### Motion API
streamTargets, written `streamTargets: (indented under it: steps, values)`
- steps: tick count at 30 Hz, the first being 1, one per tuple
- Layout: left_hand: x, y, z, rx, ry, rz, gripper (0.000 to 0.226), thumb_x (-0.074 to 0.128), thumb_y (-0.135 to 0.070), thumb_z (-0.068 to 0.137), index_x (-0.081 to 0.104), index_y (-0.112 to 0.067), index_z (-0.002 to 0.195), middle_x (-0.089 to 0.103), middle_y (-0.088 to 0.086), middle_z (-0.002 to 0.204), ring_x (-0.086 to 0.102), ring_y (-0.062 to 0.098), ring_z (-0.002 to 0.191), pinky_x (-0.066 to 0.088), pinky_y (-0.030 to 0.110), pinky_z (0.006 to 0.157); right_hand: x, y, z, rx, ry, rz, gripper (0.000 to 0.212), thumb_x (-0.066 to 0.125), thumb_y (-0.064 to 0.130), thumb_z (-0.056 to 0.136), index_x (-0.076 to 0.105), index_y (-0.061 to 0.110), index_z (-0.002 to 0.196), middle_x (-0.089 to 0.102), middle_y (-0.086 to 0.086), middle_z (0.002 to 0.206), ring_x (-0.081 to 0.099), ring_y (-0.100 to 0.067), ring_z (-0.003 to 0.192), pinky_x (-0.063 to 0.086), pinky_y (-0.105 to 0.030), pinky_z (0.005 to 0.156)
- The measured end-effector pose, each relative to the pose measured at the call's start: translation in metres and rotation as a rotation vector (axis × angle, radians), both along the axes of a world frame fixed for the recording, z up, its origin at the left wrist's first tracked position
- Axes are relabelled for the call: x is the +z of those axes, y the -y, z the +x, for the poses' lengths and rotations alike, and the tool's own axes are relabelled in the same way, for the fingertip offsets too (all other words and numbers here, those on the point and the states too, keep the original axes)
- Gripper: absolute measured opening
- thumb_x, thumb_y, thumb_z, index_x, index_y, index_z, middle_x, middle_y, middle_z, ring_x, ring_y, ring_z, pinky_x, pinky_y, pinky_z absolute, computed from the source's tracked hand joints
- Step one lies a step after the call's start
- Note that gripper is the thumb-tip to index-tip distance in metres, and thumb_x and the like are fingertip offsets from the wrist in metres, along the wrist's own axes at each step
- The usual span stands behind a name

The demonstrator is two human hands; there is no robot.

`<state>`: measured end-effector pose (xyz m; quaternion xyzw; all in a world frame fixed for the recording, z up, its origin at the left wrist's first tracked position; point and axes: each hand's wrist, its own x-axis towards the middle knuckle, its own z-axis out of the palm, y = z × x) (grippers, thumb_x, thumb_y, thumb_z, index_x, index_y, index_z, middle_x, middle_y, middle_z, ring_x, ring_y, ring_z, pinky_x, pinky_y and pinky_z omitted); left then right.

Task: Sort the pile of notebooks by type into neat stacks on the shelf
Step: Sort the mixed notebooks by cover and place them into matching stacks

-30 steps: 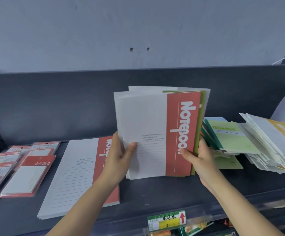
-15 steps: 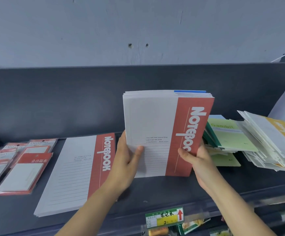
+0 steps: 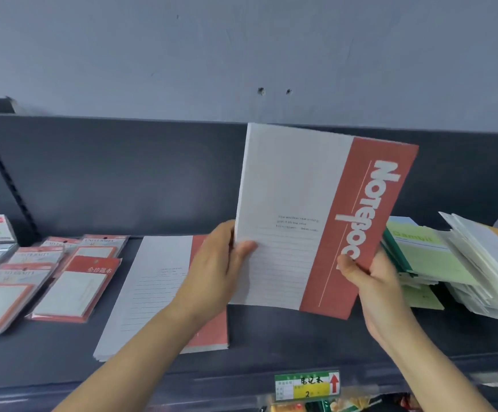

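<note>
Red-and-white notebook (image 3: 310, 221): held up at centre-right of the frame, above the shelf (image 3: 271, 346) and not resting on it. Gripped low on both side edges: left hand (image 3: 215, 269) at the white edge, thumb curled over the cover and fingers behind; right hand (image 3: 369, 281) at the red band, thumb pinching the front near the lower corner. Nearly upright, long axis running bottom to top of the frame, top leaning slightly right, red band on the right.

Lying flat toward lower left, partly hidden under the left hand: matching stack (image 3: 158, 286), long axis front to back of the shelf, red band likewise on the right. Probably next: carry left and down, tip flat, keep the red band right. Nearer that stack: the left hand. Off to the right: green notebooks (image 3: 420, 257) and the unsorted pile (image 3: 485, 263).
</note>
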<state>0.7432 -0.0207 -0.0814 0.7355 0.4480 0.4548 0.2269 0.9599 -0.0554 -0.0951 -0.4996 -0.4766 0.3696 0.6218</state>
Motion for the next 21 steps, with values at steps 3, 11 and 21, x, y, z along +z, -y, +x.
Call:
streamTargets:
  steps: [3,11,21]
  values:
    - [0.026,0.003,-0.029,0.062,-0.012,-0.026,0.013,0.04,-0.05,0.093,0.045,-0.04,0.087,0.056,-0.022,0.089,0.053,-0.014,0.081,0.04,0.006,0.062,0.034,-0.002,-0.018,0.076,0.004,0.002,0.025,0.057,0.011,0.091,0.06,0.02,0.114,0.071,0.004,0.11,0.067,-0.012,0.101,0.051,-0.033,0.087]
    - [0.0,-0.014,-0.117,0.252,0.067,-0.515,0.045,0.045,-0.058,0.08,0.049,-0.014,0.077,0.049,0.006,0.072,0.048,0.017,0.067,0.035,0.03,0.065,0.015,-0.034,-0.103,0.27,-0.063,-0.408,0.015,0.065,0.022,0.089,0.07,0.012,0.098,0.076,-0.005,0.09,0.073,-0.023,0.081,0.057,-0.036,0.071]
    - [-0.032,-0.025,-0.153,0.493,-0.207,-0.561,0.041,0.04,-0.033,0.094,0.039,-0.012,0.06,0.039,0.003,0.055,0.038,0.019,0.052,0.027,0.029,0.053,-0.018,-0.069,-0.144,0.314,0.155,-0.581,0.021,0.058,0.023,0.093,0.066,0.003,0.096,0.073,-0.009,0.092,0.07,-0.024,0.084,0.054,-0.034,0.073]
